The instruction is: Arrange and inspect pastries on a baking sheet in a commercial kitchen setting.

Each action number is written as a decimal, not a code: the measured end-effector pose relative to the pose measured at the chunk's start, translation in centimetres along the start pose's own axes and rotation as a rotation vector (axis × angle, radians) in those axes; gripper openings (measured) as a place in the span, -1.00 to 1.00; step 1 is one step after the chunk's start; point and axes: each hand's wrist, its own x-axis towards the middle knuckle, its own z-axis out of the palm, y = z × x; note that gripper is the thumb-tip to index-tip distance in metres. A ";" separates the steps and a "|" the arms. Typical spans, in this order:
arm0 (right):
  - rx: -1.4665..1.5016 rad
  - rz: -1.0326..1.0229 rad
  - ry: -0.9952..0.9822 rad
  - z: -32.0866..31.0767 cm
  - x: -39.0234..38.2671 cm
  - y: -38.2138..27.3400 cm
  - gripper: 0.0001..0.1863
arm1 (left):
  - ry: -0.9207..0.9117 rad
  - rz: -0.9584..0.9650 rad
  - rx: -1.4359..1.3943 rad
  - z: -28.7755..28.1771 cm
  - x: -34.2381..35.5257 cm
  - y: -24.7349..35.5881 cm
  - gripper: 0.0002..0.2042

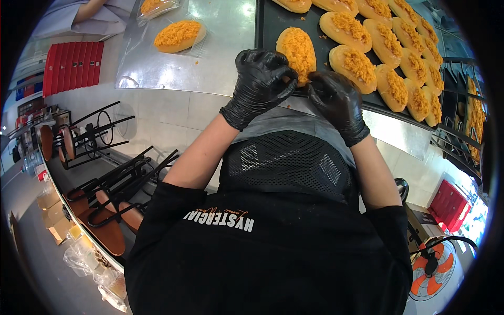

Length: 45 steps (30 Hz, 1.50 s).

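Observation:
An oblong bun point(297, 52) topped with orange shreds lies at the near left of a dark baking tray point(266, 32). My left hand point(265, 79), in a black glove, is closed at the bun's near left side, thumb and finger pinched together. On the near right side, my right hand point(338, 102), gloved the same way, has its fingers bent together with the tips against the bun's near end. Whatever is between the fingertips is hidden by the gloves. Several similar buns point(354, 68) fill the tray to the right.
Left of the tray, a metal tabletop point(157, 71) bears a bun in clear wrapping point(180, 37) and another wrapped bun point(152, 6). Upturned chairs point(113, 197) stand lower left. A rack point(462, 105) with more buns is at right, an orange-bladed fan point(433, 268) below. Another person's arm point(88, 9) shows top left.

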 end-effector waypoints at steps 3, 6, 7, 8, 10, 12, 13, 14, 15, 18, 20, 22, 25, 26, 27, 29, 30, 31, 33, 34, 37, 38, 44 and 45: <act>0.052 0.043 0.082 -0.4 -0.2 -0.1 -0.80 | 0.043 -0.038 -0.041 0.0 -0.1 0.0 -0.75; 0.039 0.119 0.020 -0.4 0.1 -0.5 -0.80 | 0.058 -0.068 -0.078 0.5 -0.4 -0.5 -0.73; 0.033 0.156 -0.010 -0.4 0.2 -0.7 -0.79 | 0.066 -0.084 -0.096 0.7 -0.5 -0.7 -0.72; 0.027 0.193 -0.041 -0.4 0.2 -0.8 -0.79 | 0.074 -0.099 -0.113 0.8 -0.6 -0.8 -0.71; 0.025 0.185 -0.032 -0.2 0.3 -0.7 -0.78 | 0.072 -0.096 -0.123 0.6 -0.4 -0.4 -0.70; 0.023 0.165 -0.015 0.2 0.3 -0.5 -0.78 | 0.072 -0.095 -0.138 0.3 -0.1 0.1 -0.68; 0.022 0.155 -0.007 0.3 0.3 -0.5 -0.77 | 0.072 -0.094 -0.145 0.3 0.0 0.2 -0.67; 0.025 0.151 -0.008 0.3 0.2 -0.4 -0.77 | 0.073 -0.097 -0.141 0.3 0.0 0.2 -0.67; 0.025 0.143 0.011 0.3 0.0 -0.3 -0.78 | 0.061 -0.097 -0.132 0.4 0.0 0.2 -0.67; 0.023 0.124 0.070 0.1 -0.4 0.1 -0.79 | 0.023 -0.097 -0.106 0.7 0.2 0.1 -0.66; 0.017 0.114 0.075 0.2 -0.5 0.2 -0.80 | 0.024 -0.092 -0.108 0.7 0.2 0.1 -0.66; 0.007 0.088 0.082 0.4 -0.4 0.3 -0.81 | 0.029 -0.087 -0.107 0.7 0.1 0.0 -0.65; 0.008 0.085 0.088 0.5 0.0 0.2 -0.82 | 0.030 -0.087 -0.114 0.8 0.1 0.0 -0.65; 0.016 0.091 0.089 0.6 0.2 0.1 -0.82 | 0.030 -0.091 -0.119 0.8 0.1 0.0 -0.66; 0.025 0.098 0.089 0.6 0.3 0.1 -0.83 | 0.029 -0.095 -0.123 0.8 0.0 0.0 -0.66; 0.034 0.103 0.089 0.5 0.4 0.0 -0.83 | 0.029 -0.101 -0.127 0.9 0.0 0.0 -0.66; 0.039 0.126 0.074 0.4 0.2 0.0 -0.83 | 0.024 -0.103 -0.123 0.8 -0.1 0.0 -0.66; 0.044 0.148 0.059 0.3 0.1 -0.1 -0.83 | 0.018 -0.106 -0.120 0.8 -0.1 0.0 -0.65; 0.054 0.192 0.029 0.2 -0.1 -0.1 -0.83 | 0.008 -0.111 -0.112 0.7 -0.2 0.0 -0.63; 0.055 0.192 0.029 0.2 -0.1 -0.1 -0.83 | 0.008 -0.111 -0.111 0.7 -0.2 0.0 -0.63; 0.034 0.197 0.018 0.4 -0.4 0.1 -0.79 | 0.040 -0.053 -0.067 0.8 0.0 0.1 -0.64; 0.027 0.200 0.015 0.5 -0.4 0.1 -0.77 | 0.051 -0.033 -0.053 0.8 0.1 0.1 -0.65; 0.000 0.154 0.073 0.5 -0.1 0.4 -0.84 | 0.050 0.002 -0.002 0.6 0.1 0.1 -0.64; 0.000 0.167 0.074 0.4 -0.2 0.4 -0.83 | 0.052 0.005 -0.009 0.7 0.1 0.0 -0.64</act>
